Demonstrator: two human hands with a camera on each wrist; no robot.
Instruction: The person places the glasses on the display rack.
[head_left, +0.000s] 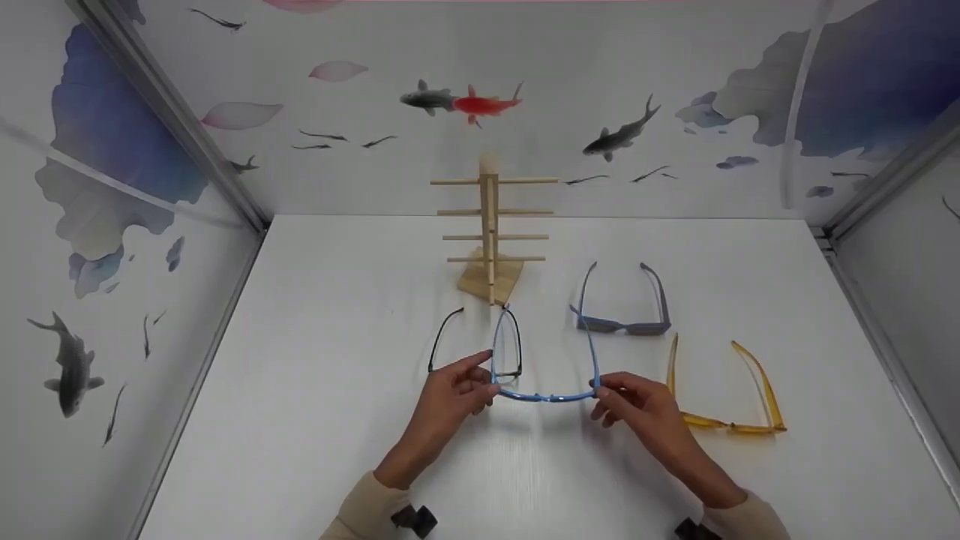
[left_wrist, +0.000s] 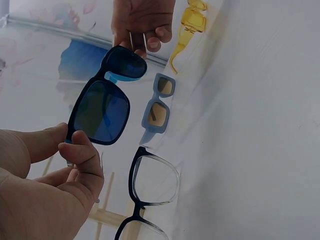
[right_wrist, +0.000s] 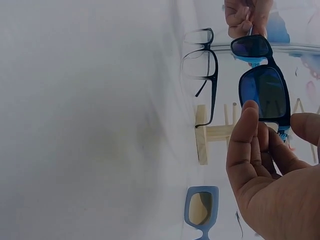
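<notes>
Both hands hold a pair of blue sunglasses (head_left: 551,397) above the table, temples unfolded and pointing away from me. My left hand (head_left: 454,394) pinches the left hinge corner of the frame, its index finger along the temple. At the opposite corner, my right hand (head_left: 637,401) grips the right hinge between thumb and fingers. Dark bluish lenses (left_wrist: 101,112) show in the left wrist view. Behind the sunglasses, black-rimmed clear glasses (head_left: 520,341) lie on the table, partly overlapped by the left hand and the blue temple.
A wooden display stand (head_left: 489,217) with several crossbars stands at the back middle. Grey-blue sunglasses (head_left: 626,327) lie to the right with temples open. Yellow glasses (head_left: 731,427) lie beside my right hand. Walls printed with fish enclose the white table (head_left: 315,315).
</notes>
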